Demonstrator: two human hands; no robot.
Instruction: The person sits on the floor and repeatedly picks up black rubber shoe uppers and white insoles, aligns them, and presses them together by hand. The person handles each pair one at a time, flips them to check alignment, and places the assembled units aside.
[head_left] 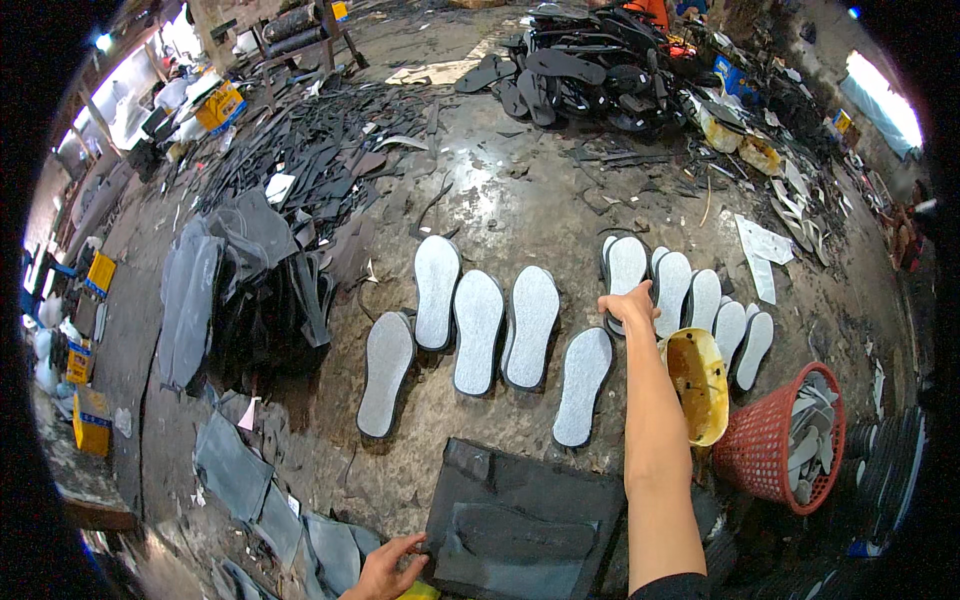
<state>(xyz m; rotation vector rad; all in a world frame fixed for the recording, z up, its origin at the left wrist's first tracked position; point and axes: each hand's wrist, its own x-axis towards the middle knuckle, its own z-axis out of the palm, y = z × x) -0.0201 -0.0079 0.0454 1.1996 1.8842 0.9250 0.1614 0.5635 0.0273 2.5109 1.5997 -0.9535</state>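
My right hand point(632, 306) reaches far forward and grips the near end of a pale grey-topped shoe sole point(627, 262), thumb on its left side and fingers on its right. That sole lies at the left end of a row of overlapping soles point(673, 282). Another sole point(582, 388) lies nearer, left of my right forearm. Further left, several more soles point(478, 330) lie spaced out on the floor. Low in the view, my left hand point(390, 568) is open, fingers apart, beside a black square mat point(520, 520). Nothing shows in it.
A yellow tub with brown residue point(697, 388) sits right of my forearm, beside a red basket point(770, 440) of grey offcuts. Dark sheets point(240, 300) are stacked at left, with black scraps point(300, 150) behind. A heap of black soles point(590, 70) lies at the back.
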